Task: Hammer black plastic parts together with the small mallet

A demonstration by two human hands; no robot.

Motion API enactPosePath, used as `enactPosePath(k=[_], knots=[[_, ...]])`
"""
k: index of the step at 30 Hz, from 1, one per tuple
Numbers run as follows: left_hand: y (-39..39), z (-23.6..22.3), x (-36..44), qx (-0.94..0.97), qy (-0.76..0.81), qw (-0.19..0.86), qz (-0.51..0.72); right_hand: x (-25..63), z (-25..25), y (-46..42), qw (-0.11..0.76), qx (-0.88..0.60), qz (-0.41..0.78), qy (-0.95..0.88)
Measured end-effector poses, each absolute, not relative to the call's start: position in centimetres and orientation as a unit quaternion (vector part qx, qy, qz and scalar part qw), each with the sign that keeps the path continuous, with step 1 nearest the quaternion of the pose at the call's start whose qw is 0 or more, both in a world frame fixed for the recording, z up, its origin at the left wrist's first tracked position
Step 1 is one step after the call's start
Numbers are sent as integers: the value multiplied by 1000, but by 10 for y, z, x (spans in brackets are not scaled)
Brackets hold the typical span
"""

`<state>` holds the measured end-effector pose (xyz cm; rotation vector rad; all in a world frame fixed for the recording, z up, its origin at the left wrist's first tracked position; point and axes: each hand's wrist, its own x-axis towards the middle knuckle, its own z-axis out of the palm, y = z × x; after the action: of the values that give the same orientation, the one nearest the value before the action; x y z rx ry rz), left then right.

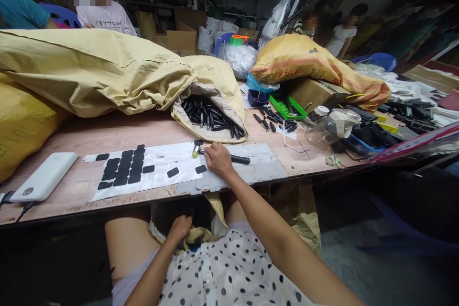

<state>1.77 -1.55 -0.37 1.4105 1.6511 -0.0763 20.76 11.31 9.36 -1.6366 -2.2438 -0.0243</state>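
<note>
My right hand [218, 158] is closed around a small hammer [240, 159], which lies low over the table. Its black handle points right and its head, with a yellowish face, points left. Beneath it are a grey cardboard sheet [265, 165] and a white sheet [154, 179]. Black rounded pads [124, 167] sit in close rows on the white sheet, with a few loose ones nearer my hand. My left hand [182, 226] is down at the mouth of a sack [217, 215] between my legs; its fingertips are hidden in the dark opening.
A tan sack [211, 74] spills black pen-like pieces [208, 114] behind the hammer. A white power bank [45, 177] lies at left. Rightward are a green tray [287, 106], a clear jar [333, 126] and scissors [334, 161]. Other people sit across the table.
</note>
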Motion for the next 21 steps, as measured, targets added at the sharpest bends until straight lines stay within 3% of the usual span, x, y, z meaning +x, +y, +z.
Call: enactPosePath(k=[4, 8, 11, 16, 21], knots=[[-21, 19, 17, 616, 653, 439, -42, 207, 94, 112, 178, -581, -7, -794], [-10, 72, 23, 742, 516, 428, -23, 206, 95, 111, 175, -585, -11, -792], [31, 117, 40, 792, 421, 436, 71, 204, 94, 112, 164, -593, -5, -788], [145, 153, 92, 796, 484, 254, 260, 201, 91, 115, 168, -606, 5, -777], [220, 140, 131, 783, 567, 148, 208, 203, 93, 114, 170, -580, -13, -796]])
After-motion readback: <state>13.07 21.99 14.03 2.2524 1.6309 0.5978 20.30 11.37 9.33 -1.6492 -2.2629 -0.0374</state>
